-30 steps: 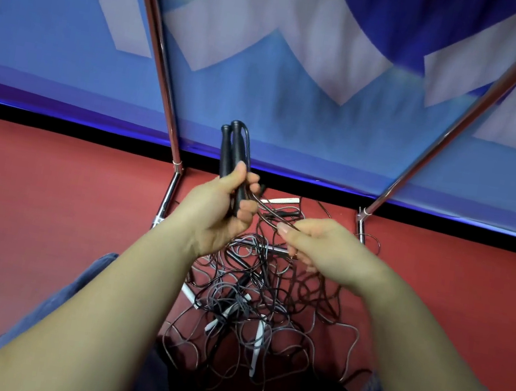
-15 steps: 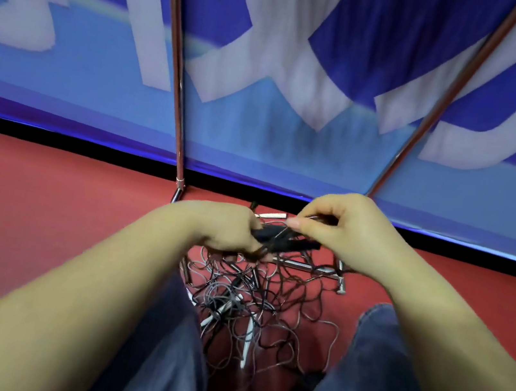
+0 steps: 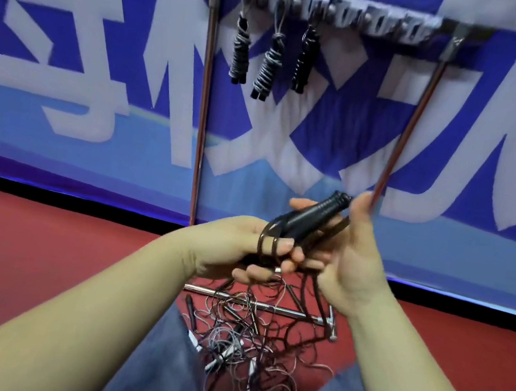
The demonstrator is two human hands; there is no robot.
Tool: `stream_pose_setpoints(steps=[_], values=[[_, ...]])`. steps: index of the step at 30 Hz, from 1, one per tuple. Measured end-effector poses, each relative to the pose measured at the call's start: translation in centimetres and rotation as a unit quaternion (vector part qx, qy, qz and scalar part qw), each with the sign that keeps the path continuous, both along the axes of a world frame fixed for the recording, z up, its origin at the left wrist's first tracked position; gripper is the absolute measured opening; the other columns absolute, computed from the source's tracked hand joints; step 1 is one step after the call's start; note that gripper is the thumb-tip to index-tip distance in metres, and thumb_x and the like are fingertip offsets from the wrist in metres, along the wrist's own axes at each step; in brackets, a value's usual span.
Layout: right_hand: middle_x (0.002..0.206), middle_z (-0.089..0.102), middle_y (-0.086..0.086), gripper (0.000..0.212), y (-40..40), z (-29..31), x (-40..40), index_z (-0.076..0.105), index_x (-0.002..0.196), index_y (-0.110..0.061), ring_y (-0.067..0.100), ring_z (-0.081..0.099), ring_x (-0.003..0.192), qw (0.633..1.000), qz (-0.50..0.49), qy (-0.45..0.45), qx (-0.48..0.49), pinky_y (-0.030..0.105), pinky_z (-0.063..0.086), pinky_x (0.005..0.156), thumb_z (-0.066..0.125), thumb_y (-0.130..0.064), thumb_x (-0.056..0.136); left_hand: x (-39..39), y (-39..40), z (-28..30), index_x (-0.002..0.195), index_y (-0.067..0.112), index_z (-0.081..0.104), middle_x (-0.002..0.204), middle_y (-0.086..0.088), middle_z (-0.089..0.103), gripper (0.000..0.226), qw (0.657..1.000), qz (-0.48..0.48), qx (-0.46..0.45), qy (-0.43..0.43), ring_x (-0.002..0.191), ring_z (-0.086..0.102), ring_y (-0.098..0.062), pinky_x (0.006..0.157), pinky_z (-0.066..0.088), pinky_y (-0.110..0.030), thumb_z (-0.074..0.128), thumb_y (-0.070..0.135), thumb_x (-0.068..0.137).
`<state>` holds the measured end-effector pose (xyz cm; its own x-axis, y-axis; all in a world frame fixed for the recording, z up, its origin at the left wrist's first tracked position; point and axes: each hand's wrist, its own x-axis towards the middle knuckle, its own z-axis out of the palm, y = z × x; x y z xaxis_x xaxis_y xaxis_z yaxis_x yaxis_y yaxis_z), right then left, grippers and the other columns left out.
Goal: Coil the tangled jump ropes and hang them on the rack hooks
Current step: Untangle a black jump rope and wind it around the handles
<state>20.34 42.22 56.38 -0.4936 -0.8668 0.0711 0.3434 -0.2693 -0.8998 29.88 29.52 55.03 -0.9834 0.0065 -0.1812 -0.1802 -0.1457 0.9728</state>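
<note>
Both hands (image 3: 274,252) grip black handles (image 3: 314,216) angled up-right.

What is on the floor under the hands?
Under the left hand and right hand lies a tangled rope pile across the rack's base bar. The legs hide the pile's edges.

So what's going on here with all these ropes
A person is coiling a jump rope: the right hand holds the black handles while the left hand has cord looped around its fingers. Three coiled ropes already hang from the rack hooks. A tangled pile of ropes lies on the red floor below.
</note>
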Motion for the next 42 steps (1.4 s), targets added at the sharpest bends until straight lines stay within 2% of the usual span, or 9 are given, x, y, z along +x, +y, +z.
stream_pose_setpoints(steps=[5, 14, 16, 19, 22, 30, 34, 37, 42], values=[[0.05, 0.059, -0.005, 0.033, 0.0, 1.1, 1.2, 0.06, 0.055, -0.017, 0.006, 0.05, 0.04, 0.959, -0.257, 0.118, 0.015, 0.018, 0.04, 0.041, 0.06, -0.013, 0.088, 0.1, 2.3, 2.7, 0.088, 0.008, 0.059, 0.064, 0.002, 0.059, 0.016, 0.999, -0.016, -0.044, -0.017, 0.041, 0.036, -0.004, 0.035, 0.024, -0.012, 0.052, 0.021, 0.087], [0.053, 0.061, -0.001, 0.042, 0.7, 3.2, 3.2, 0.064, 0.05, -0.018, 0.01, 0.053, 0.045, 0.957, -0.246, 0.155, 0.017, 0.027, 0.041, 0.054, 0.057, -0.022, 0.091, 3.1, 2.3, 3.4, 0.092, 0.004, 0.072, 0.079, -0.007, 0.06, 0.062, 0.97, -0.081, 0.223, -0.043, 0.045, 0.041, -0.008, 0.038, 0.028, -0.015, 0.055, 0.061, 0.074], [0.053, 0.061, -0.002, 0.041, 0.6, 3.3, 3.5, 0.065, 0.049, -0.019, 0.011, 0.054, 0.048, 0.954, -0.252, 0.158, 0.024, 0.029, 0.042, 0.058, 0.059, -0.026, 0.089, 3.5, 2.7, 4.0, 0.085, 0.005, 0.071, 0.075, -0.008, 0.057, 0.067, 0.985, -0.032, 0.162, -0.043, 0.041, 0.037, -0.008, 0.038, 0.022, -0.016, 0.044, 0.065, 0.073], [0.051, 0.061, -0.004, 0.044, 0.3, 3.3, 4.1, 0.063, 0.046, -0.018, 0.015, 0.056, 0.054, 0.949, -0.287, 0.13, 0.019, 0.031, 0.044, 0.063, 0.059, -0.021, 0.09, 3.8, 3.8, 4.7, 0.084, 0.01, 0.061, 0.073, -0.008, 0.06, 0.015, 0.998, 0.053, -0.04, -0.007, 0.042, 0.041, -0.008, 0.039, 0.03, -0.016, 0.065, 0.024, 0.081], [0.048, 0.059, -0.007, 0.041, -0.1, 3.1, 4.9, 0.063, 0.048, -0.018, 0.007, 0.053, 0.05, 0.931, -0.353, 0.093, 0.023, 0.027, 0.04, 0.058, 0.058, -0.02, 0.089, 4.0, 3.5, 3.9, 0.096, 0.012, 0.051, 0.074, -0.007, 0.061, 0.03, 0.982, 0.178, -0.041, 0.048, 0.046, 0.051, -0.011, 0.04, 0.041, -0.019, 0.071, -0.001, 0.078], [0.048, 0.058, -0.006, 0.037, -0.8, 3.9, 7.3, 0.065, 0.056, -0.018, 0.007, 0.05, 0.046, 0.93, -0.367, 0.009, 0.028, 0.021, 0.037, 0.047, 0.056, -0.026, 0.09, 4.4, 5.4, 1.1, 0.092, 0.024, 0.054, 0.051, 0.009, 0.052, 0.004, 0.856, 0.438, -0.143, 0.235, 0.041, 0.042, -0.006, 0.046, 0.033, -0.024, 0.054, 0.025, 0.096], [0.045, 0.044, -0.003, 0.06, -0.6, 2.7, 7.2, 0.064, 0.069, -0.013, 0.005, 0.027, 0.037, 0.973, -0.227, -0.001, 0.041, 0.018, 0.019, 0.035, 0.041, -0.067, 0.084, 4.3, 4.9, 1.9, 0.102, 0.023, 0.062, 0.059, 0.011, 0.054, 0.015, 0.844, 0.443, -0.16, 0.254, 0.043, 0.039, -0.001, 0.046, 0.032, -0.018, 0.049, 0.017, 0.098], [0.047, 0.023, -0.004, 0.065, -0.6, 1.0, 8.1, 0.047, 0.063, -0.023, 0.009, 0.018, 0.044, 0.964, -0.152, 0.189, 0.103, 0.025, 0.016, 0.043, 0.038, -0.087, 0.067, 4.4, 4.2, 3.1, 0.098, 0.025, 0.064, 0.067, 0.011, 0.057, 0.015, 0.827, 0.446, -0.233, 0.25, 0.054, 0.048, -0.001, 0.058, 0.041, -0.022, 0.05, 0.018, 0.097], [0.053, 0.045, -0.005, 0.039, 0.2, 0.5, 8.4, 0.055, 0.071, -0.018, 0.009, 0.038, 0.051, 0.835, -0.066, 0.503, 0.212, 0.033, 0.038, 0.059, 0.04, -0.042, 0.098, 5.0, 1.2, 3.5, 0.084, 0.024, 0.057, 0.064, 0.008, 0.056, 0.018, 0.768, 0.45, -0.44, 0.116, 0.073, 0.052, -0.021, 0.063, 0.038, -0.033, 0.046, 0.033, 0.095]])
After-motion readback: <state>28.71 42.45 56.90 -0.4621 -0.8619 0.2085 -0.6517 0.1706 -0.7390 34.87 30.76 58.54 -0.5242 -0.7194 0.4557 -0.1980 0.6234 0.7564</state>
